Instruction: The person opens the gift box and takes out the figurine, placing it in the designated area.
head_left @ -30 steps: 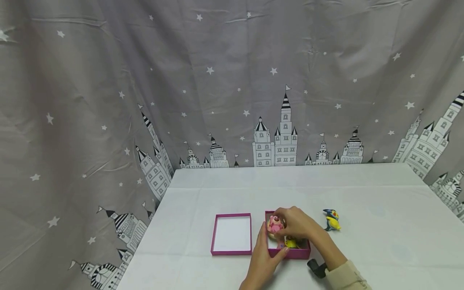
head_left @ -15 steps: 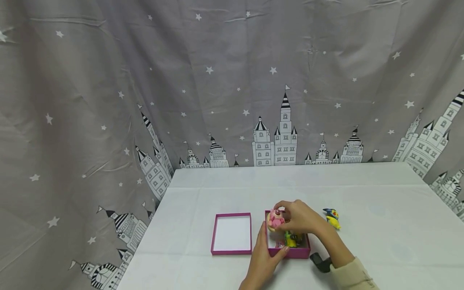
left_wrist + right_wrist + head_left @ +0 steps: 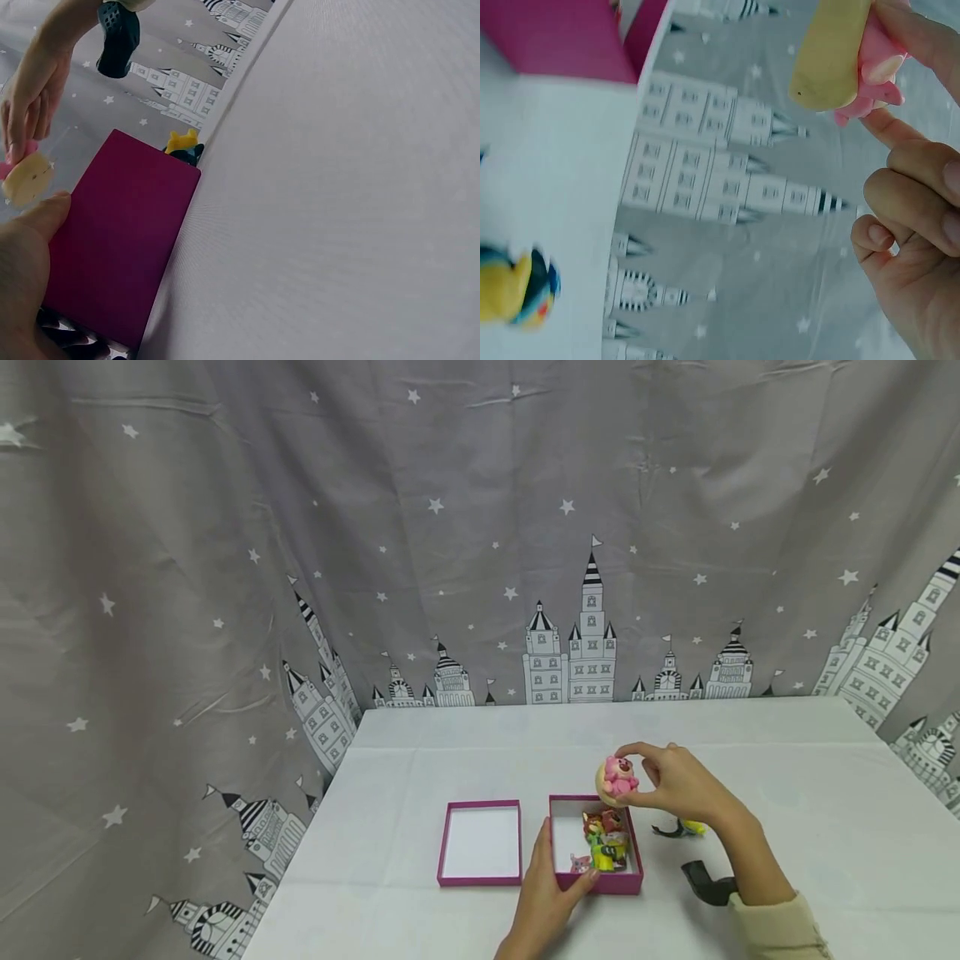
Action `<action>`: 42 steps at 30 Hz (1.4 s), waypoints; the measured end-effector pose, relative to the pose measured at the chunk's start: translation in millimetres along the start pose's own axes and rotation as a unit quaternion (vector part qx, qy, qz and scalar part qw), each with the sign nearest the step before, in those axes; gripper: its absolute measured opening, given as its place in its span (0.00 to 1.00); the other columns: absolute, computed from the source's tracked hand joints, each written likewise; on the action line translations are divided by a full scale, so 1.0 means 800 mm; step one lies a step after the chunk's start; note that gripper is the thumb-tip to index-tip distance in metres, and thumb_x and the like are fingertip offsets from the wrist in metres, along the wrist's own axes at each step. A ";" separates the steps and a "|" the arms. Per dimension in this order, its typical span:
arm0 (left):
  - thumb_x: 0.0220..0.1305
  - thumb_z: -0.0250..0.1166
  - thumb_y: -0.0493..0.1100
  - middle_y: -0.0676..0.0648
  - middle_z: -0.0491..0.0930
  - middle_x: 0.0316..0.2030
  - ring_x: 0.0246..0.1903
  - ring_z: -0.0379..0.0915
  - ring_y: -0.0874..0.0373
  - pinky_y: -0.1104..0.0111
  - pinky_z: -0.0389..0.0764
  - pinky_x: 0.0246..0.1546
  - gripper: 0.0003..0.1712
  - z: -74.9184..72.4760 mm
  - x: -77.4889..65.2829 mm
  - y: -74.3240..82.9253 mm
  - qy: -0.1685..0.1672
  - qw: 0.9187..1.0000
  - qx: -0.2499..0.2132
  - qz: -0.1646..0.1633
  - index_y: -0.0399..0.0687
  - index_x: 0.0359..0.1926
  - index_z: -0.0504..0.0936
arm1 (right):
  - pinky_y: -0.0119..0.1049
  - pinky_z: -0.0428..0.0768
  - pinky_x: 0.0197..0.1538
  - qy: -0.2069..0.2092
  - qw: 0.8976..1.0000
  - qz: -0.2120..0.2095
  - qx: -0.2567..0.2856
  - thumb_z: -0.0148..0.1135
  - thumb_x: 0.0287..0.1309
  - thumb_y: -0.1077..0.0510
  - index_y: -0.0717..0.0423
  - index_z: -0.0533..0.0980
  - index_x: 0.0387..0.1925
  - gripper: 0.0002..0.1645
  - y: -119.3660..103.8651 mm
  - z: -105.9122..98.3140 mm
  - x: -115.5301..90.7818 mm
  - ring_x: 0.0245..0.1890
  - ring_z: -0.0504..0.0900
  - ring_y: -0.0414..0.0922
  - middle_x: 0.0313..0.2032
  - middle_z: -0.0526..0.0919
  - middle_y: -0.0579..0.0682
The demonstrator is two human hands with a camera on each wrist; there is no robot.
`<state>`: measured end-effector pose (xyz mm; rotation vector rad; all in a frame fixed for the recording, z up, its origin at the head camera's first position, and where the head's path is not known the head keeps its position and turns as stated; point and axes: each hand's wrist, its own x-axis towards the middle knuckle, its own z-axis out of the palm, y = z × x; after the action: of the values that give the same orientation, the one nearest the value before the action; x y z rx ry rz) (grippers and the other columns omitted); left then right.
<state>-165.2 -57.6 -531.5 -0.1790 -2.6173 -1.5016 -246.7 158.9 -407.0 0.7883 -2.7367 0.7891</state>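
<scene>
My right hand pinches a pink bear figurine with a cream, disc-like back, held up above the far right corner of a magenta box. In the right wrist view, thumb and index finger grip the bear, while the other fingers curl loosely. My left hand holds the box at its near left corner, thumb on the front wall and fingers along the left side. Inside the box, several small colourful figurines lie crowded to the right, with a small pink one near the front.
Left of the box lies a shallow magenta-rimmed lid, its white inside up. A yellow and dark blue figurine lies on the white table right of the box, partly behind my right forearm in the head view. A grey castle-print curtain hangs behind.
My right hand has lifted the pink bear figurine out of the box and carried it up and to the right. More figurines in the box now show. The left hand stays in place.
</scene>
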 end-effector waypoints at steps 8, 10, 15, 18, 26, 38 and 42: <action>0.51 0.66 0.63 0.39 0.53 0.68 0.65 0.52 0.44 0.51 0.57 0.62 0.57 0.001 0.000 0.001 -0.002 1.000 -0.008 -0.008 0.38 0.70 0.48 | 0.30 0.58 0.19 -0.005 0.998 0.059 0.003 0.72 0.38 0.40 0.52 0.75 0.49 0.36 0.045 -0.027 -0.029 0.15 0.56 0.36 0.13 0.58 0.39; 0.51 0.66 0.63 0.39 0.53 0.68 0.65 0.52 0.43 0.51 0.57 0.62 0.57 0.001 0.000 0.002 -0.002 1.000 -0.007 -0.008 0.38 0.70 0.48 | 0.30 0.57 0.18 -0.005 0.998 0.068 0.001 0.72 0.39 0.39 0.52 0.75 0.49 0.36 0.059 -0.033 -0.039 0.15 0.55 0.35 0.13 0.58 0.40; 0.51 0.66 0.62 0.38 0.53 0.67 0.64 0.52 0.43 0.50 0.57 0.61 0.57 0.002 0.000 0.003 -0.002 1.000 -0.006 -0.009 0.38 0.70 0.48 | 0.29 0.57 0.17 -0.005 0.995 0.101 -0.016 0.72 0.39 0.40 0.53 0.74 0.49 0.37 0.098 -0.047 -0.063 0.15 0.55 0.36 0.14 0.59 0.41; 0.51 0.65 0.63 0.38 0.53 0.67 0.64 0.52 0.43 0.50 0.57 0.62 0.57 0.003 0.000 0.002 -0.004 1.000 -0.006 -0.011 0.39 0.70 0.48 | 0.29 0.56 0.17 -0.015 0.992 0.122 -0.027 0.72 0.39 0.40 0.56 0.74 0.50 0.38 0.121 -0.053 -0.076 0.16 0.56 0.37 0.15 0.59 0.42; 0.51 0.65 0.62 0.39 0.53 0.68 0.64 0.52 0.43 0.51 0.57 0.62 0.56 0.001 0.000 0.003 -0.003 1.000 -0.008 -0.014 0.39 0.70 0.48 | 0.30 0.56 0.17 -0.045 0.987 0.156 -0.016 0.73 0.38 0.42 0.61 0.74 0.50 0.39 0.160 -0.046 -0.093 0.16 0.57 0.39 0.16 0.59 0.43; 0.51 0.65 0.62 0.38 0.52 0.68 0.65 0.51 0.41 0.49 0.57 0.61 0.57 -0.001 -0.001 0.004 -0.008 1.000 -0.008 -0.016 0.40 0.71 0.47 | 0.31 0.57 0.20 -0.087 0.983 0.164 0.000 0.74 0.38 0.52 0.66 0.75 0.50 0.36 0.192 -0.024 -0.100 0.19 0.59 0.40 0.18 0.61 0.45; 0.52 0.65 0.62 0.39 0.52 0.68 0.65 0.51 0.42 0.49 0.57 0.62 0.56 -0.001 0.000 0.004 -0.006 1.000 -0.007 -0.015 0.40 0.71 0.47 | 0.32 0.55 0.21 -0.088 0.981 0.174 0.006 0.74 0.38 0.51 0.65 0.74 0.51 0.38 0.193 -0.022 -0.101 0.19 0.58 0.41 0.17 0.60 0.45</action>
<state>-164.7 -56.5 -528.4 -0.1513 -2.6312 -1.5342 -261.5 314.8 -485.8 0.4000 -3.0802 0.8337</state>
